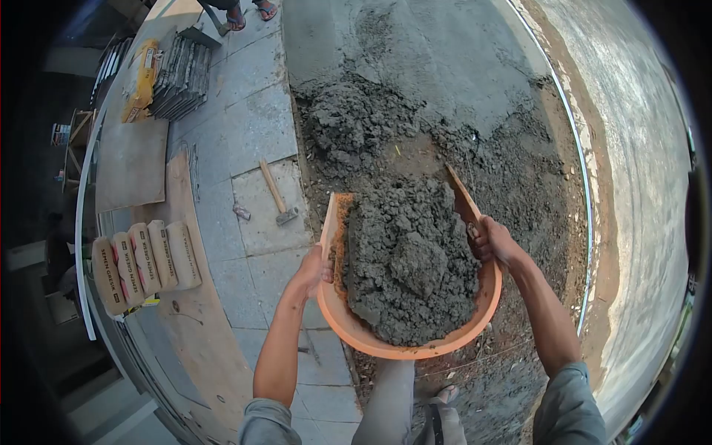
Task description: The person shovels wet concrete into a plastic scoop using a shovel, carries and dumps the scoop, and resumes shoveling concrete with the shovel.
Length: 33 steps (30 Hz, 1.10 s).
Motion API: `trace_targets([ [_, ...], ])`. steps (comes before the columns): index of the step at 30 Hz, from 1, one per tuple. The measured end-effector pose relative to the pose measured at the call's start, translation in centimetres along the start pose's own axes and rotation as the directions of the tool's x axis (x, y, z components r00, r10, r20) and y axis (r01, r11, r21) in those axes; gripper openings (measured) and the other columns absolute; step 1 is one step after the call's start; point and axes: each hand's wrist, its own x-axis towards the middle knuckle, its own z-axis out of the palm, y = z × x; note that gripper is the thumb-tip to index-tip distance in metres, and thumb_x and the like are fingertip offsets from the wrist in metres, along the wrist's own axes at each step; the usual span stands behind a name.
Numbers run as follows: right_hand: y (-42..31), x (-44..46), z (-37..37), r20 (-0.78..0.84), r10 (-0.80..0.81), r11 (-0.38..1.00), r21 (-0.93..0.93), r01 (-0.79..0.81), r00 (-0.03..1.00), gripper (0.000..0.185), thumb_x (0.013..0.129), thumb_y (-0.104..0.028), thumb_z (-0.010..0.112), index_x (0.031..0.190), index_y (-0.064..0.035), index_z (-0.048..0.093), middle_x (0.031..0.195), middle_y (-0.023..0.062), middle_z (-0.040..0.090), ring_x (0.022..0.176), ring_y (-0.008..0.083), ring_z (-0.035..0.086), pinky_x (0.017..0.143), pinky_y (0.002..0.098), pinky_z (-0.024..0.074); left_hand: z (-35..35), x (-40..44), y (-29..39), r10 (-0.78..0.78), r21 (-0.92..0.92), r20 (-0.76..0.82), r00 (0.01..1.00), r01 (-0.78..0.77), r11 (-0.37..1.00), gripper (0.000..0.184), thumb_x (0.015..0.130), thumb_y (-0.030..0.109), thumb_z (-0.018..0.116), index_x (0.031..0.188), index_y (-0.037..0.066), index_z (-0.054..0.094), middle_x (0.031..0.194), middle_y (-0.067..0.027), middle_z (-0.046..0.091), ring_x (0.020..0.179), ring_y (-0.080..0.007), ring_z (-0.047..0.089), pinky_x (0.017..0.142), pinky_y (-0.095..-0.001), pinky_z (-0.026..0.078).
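Observation:
An orange tub (pixel 415 353), with a rounded near rim and an open far side, is full of lumpy grey wet concrete (pixel 415 259). My left hand (pixel 317 268) is closed on the tub's left wall. On the opposite wall, my right hand (pixel 492 241) grips the rim, its fingers curled inside. Beyond the tub's open side lies a rough heap of concrete (pixel 356 122) on bare soil. Whether the tub touches the ground I cannot tell.
A hammer (pixel 277 196) lies on the grey paving tiles (pixel 256 137) to the left. Further left stand cement bags (pixel 147 259), stacked tiles (pixel 182 78) and a yellow bag (pixel 141 81). Smoothed concrete (pixel 437 52) spreads ahead. Another person's feet (pixel 248 15) show at the top.

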Motion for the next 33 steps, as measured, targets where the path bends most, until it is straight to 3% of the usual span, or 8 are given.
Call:
trace_targets([
  [2,0.0,14.9,0.1,0.035,0.131,0.964,0.229,-0.135,0.991,0.029,0.097,-0.027,0.032,0.076,-0.0107,0.044,0.055,-0.0072,0.032,0.040,0.0056,0.027,0.038,0.0238,0.0301,-4.0,13.3,2.7,-0.096,-0.258,0.115,0.989,0.123,0.958,0.029,0.100,0.036,0.028,0.092,0.012,0.040,0.054,0.0035,0.032,0.042,-0.0078,0.030,0.039,-0.0227,0.032],
  [5,6.0,34.0,2.0,-0.079,0.171,0.900,-0.393,-0.189,0.982,0.028,0.094,-0.024,0.034,0.073,-0.0094,0.046,0.053,-0.0039,0.034,0.039,0.0090,0.032,0.039,0.0247,0.0339,-5.3,28.5,2.9,-0.213,-0.076,0.002,0.977,0.213,0.974,0.026,0.100,0.034,0.028,0.093,0.010,0.037,0.054,0.0035,0.033,0.042,-0.0074,0.031,0.039,-0.0221,0.032],
  [7,10.2,34.7,1.2,-0.113,0.384,0.842,-0.365,-0.397,0.917,0.028,0.093,-0.024,0.034,0.073,-0.0079,0.046,0.049,-0.0011,0.033,0.038,0.0121,0.034,0.038,0.0270,0.0346,-7.2,31.3,-1.9,-0.397,-0.083,0.005,0.918,0.396,0.914,0.025,0.100,0.033,0.029,0.093,0.010,0.036,0.054,0.0036,0.032,0.043,-0.0072,0.031,0.038,-0.0219,0.032],
  [8,13.6,37.3,-1.6,0.105,0.506,0.838,0.176,-0.517,0.856,0.030,0.092,-0.024,0.034,0.070,-0.0080,0.045,0.047,0.0011,0.034,0.037,0.0142,0.034,0.036,0.0303,0.0347,-7.9,31.1,-3.2,-0.391,-0.154,0.025,0.920,0.390,0.908,0.024,0.100,0.032,0.028,0.095,0.009,0.036,0.055,0.0030,0.033,0.042,-0.0077,0.031,0.038,-0.0232,0.032],
  [11,12.8,35.3,0.3,-0.161,0.354,0.929,-0.058,-0.367,0.921,0.032,0.093,-0.025,0.031,0.070,-0.0075,0.045,0.048,0.0015,0.036,0.036,0.0139,0.033,0.036,0.0310,0.0344,-6.8,30.7,-4.3,-0.295,-0.178,-0.014,0.955,0.288,0.941,0.023,0.101,0.030,0.026,0.100,0.008,0.035,0.057,0.0024,0.033,0.042,-0.0077,0.031,0.037,-0.0242,0.033],
  [16,14.2,37.5,-2.9,-0.075,0.343,0.926,-0.140,-0.350,0.936,0.032,0.094,-0.024,0.032,0.074,-0.0047,0.048,0.051,0.0028,0.041,0.036,0.0139,0.038,0.035,0.0309,0.0356,-4.0,30.2,-2.8,-0.262,-0.072,-0.079,0.962,0.257,0.964,0.026,0.101,0.030,0.025,0.100,0.006,0.034,0.058,0.0009,0.033,0.042,-0.0076,0.031,0.036,-0.0226,0.033],
  [25,19.5,23.6,-4.9,0.143,0.370,0.925,0.040,-0.379,0.918,0.023,0.088,-0.007,0.028,0.078,0.0022,0.047,0.049,0.0058,0.042,0.033,0.0151,0.039,0.032,0.0313,0.0362,-3.4,21.4,-5.4,-0.521,0.112,-0.133,0.843,0.535,0.837,0.026,0.099,0.029,0.026,0.088,0.007,0.034,0.057,0.0018,0.035,0.041,-0.0066,0.032,0.033,-0.0204,0.031],
  [33,34.0,-11.8,-19.3,0.091,0.222,0.768,0.597,-0.232,0.971,0.040,0.098,-0.038,0.028,0.072,-0.0105,0.040,0.052,-0.0061,0.032,0.036,0.0046,0.025,0.032,0.0212,0.0277,13.6,-11.1,-24.1,0.262,0.110,0.027,0.965,-0.263,0.958,0.023,0.093,0.012,0.040,0.110,-0.001,0.049,0.076,-0.0069,0.058,0.055,-0.0097,0.051,0.048,-0.0207,0.047],
])
